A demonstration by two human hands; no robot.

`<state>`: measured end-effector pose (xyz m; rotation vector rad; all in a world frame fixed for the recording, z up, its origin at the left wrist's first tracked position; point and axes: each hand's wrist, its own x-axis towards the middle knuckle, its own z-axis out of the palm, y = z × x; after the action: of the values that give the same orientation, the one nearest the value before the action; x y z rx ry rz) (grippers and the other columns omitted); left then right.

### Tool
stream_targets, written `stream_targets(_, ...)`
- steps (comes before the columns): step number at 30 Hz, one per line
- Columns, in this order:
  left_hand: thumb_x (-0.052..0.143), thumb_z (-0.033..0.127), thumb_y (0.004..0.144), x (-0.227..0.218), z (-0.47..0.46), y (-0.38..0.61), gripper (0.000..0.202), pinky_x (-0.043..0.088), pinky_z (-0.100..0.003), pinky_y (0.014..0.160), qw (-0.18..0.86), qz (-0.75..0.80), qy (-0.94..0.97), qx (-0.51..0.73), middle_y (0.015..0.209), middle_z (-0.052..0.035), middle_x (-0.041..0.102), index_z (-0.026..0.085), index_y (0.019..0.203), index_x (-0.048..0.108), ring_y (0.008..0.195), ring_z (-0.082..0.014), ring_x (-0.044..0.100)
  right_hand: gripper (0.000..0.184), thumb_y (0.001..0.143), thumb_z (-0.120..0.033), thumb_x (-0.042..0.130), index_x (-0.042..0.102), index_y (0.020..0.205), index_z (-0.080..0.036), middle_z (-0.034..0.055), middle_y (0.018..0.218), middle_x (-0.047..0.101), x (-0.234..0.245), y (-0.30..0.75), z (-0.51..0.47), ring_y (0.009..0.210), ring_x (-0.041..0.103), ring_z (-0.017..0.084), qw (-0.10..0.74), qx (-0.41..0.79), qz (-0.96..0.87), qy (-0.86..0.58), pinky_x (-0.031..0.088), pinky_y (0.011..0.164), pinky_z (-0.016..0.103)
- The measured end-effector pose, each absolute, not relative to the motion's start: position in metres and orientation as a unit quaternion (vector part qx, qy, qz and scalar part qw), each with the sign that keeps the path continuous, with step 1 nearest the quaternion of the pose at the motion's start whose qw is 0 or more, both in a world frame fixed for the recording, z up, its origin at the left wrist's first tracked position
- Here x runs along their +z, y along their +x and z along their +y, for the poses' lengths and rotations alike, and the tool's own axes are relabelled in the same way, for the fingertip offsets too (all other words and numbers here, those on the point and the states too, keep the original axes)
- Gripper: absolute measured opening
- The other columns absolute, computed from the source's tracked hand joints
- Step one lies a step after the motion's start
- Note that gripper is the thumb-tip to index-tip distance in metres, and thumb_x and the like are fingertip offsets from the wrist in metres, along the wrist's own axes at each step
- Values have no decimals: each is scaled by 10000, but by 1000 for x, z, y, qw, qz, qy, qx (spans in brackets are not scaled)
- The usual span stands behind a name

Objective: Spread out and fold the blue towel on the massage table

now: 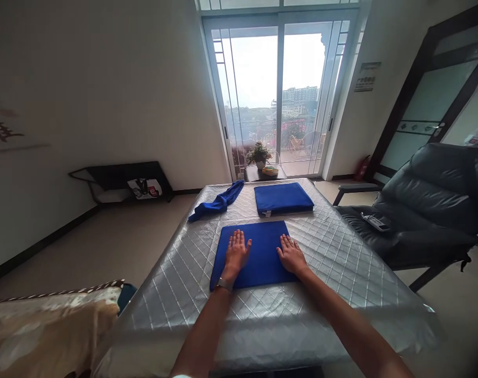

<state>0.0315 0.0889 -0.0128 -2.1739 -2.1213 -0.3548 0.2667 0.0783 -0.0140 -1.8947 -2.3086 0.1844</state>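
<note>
A flat blue folded cloth (262, 257) lies in front of me on a table with a silver quilted cover (176, 278). On its left part rests my left hand (237, 252), open, palm down, with a band on the wrist. My right hand (291, 254) lies flat at the cloth's right edge, fingers stretched out and together. Behind this cloth sits a thicker folded blue cloth stack (284, 197) with a small white tag at its near left corner. A crumpled blue cloth (219, 201) lies at the table's far left edge.
A dark reclining armchair (423, 199) stands at the right with a small device on its seat. Beyond the table, a small stand carries a potted plant (259, 155) before sliding glass doors. A patterned cover (53, 331) is at the lower left; a black rack (124, 181) stands by the wall.
</note>
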Motion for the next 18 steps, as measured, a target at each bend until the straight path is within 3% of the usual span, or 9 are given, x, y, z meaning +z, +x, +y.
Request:
stream_targets(4, 161, 530, 1055, -9, 84, 109, 700, 248, -397, 1267, 11, -584, -801, -131, 1644, -132, 354, 102, 1563, 379, 1543, -222, 277, 652, 1041, -376, 246, 256, 1616, -68, 103, 1692, 210, -15, 269, 78, 1570, 166, 223, 68, 61, -772, -629, 115, 1271, 424)
stream_targets(9, 113, 529, 1054, -15, 81, 154, 713, 237, -405, 1271, -29, -561, -818, -124, 1640, -128, 364, 105, 1569, 367, 1544, -214, 275, 652, 997, -248, 309, 237, 1625, -89, 90, 1704, 149, -17, 273, 77, 1577, 125, 214, 44, 46, -791, -609, 114, 1270, 407)
stream_targets(18, 64, 578, 1026, -19, 63, 71, 756, 190, -442, 1287, -37, -633, -770, -72, 1678, -86, 276, 151, 1614, 275, 1564, -224, 207, 684, 1041, -440, 232, 254, 1618, -73, 88, 1692, 214, -16, 268, 79, 1572, 154, 205, 80, 70, -765, -635, 77, 1274, 409)
